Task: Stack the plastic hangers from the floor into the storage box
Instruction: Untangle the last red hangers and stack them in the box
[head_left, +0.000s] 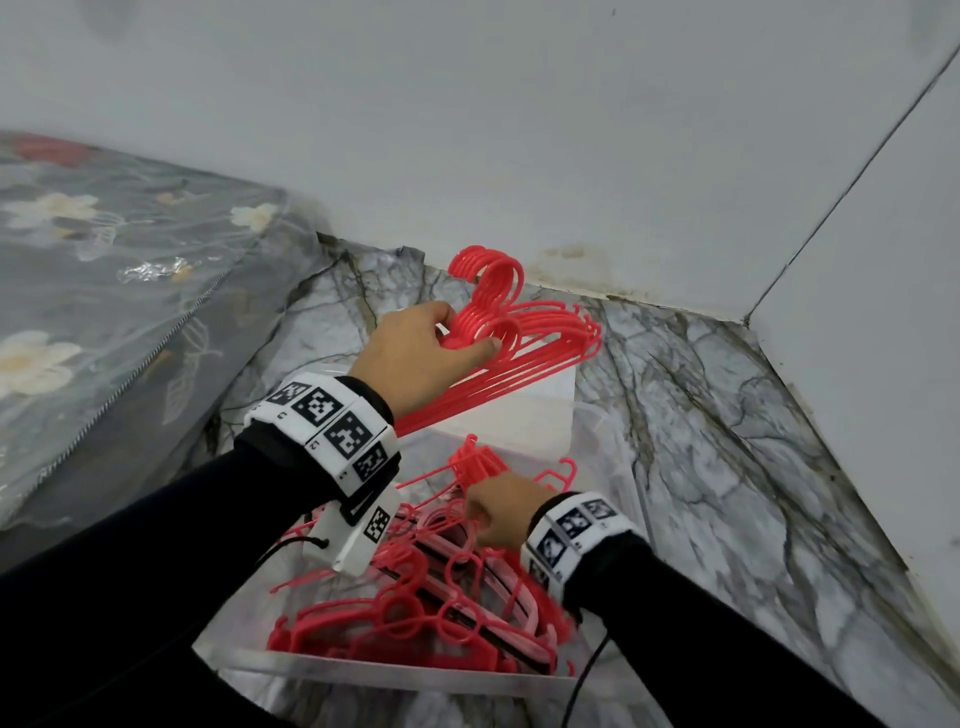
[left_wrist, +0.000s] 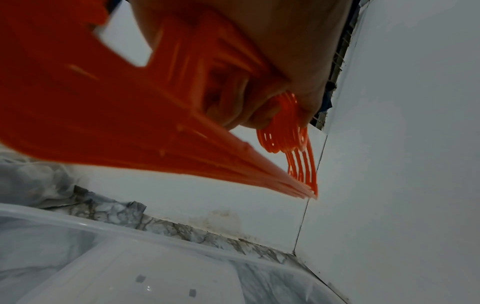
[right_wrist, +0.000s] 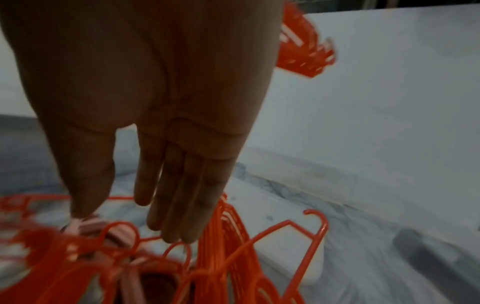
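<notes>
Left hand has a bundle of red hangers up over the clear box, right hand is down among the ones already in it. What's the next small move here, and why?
Probably lower the bundle of red hangers into the clear box. The left hand grips it near the hooks, held above the box's far end, while the right hand, fingers straight in the wrist view, reaches among the hangers in the box, seemingly steadying or clearing them.

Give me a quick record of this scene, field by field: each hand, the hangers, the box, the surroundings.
left hand: grips a bundle of red hangers near the hooks, above the box
right hand: fingers straight, over the hangers in the box
storage box: clear plastic, on the marble floor
surroundings: floral mattress left, white wall behind
</notes>
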